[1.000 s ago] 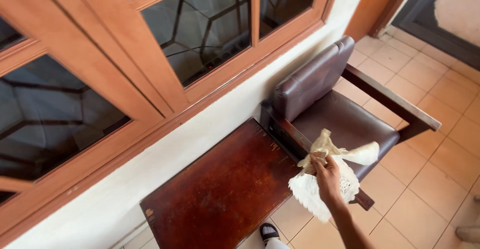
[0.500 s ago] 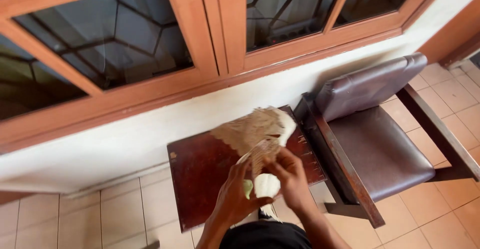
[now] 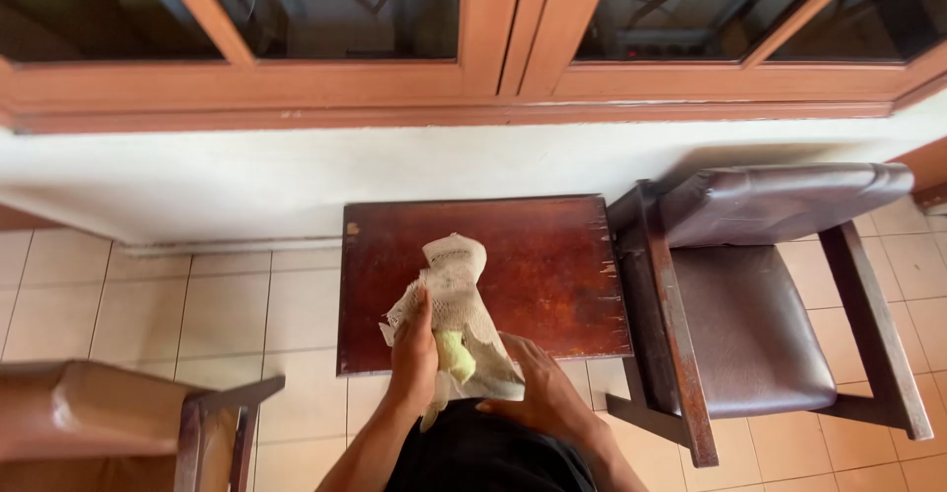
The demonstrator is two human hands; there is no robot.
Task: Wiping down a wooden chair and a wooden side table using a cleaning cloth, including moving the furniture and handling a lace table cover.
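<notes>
At nine o'clock in the view stands a brown chair (image 3: 118, 418) on the tiled floor (image 3: 197, 304), well apart from the hands. The left hand (image 3: 412, 354) grips a pale netted cloth (image 3: 454, 290) from its left side, fingers closed around the bunched fabric. The cloth rises toward twelve o'clock from the hands, over the near part of a small dark wooden table (image 3: 513, 255). A light green patch shows in its folds between the two hands. The right hand (image 3: 538, 388), at four o'clock from the cloth, touches its lower edge with fingers spread and flat. As a judgement, the work is at its start: the cloth is bunched and held, not yet spread or pressed on the tabletop. At three o'clock stands a dark padded chair (image 3: 750, 314), just beside the table
</notes>
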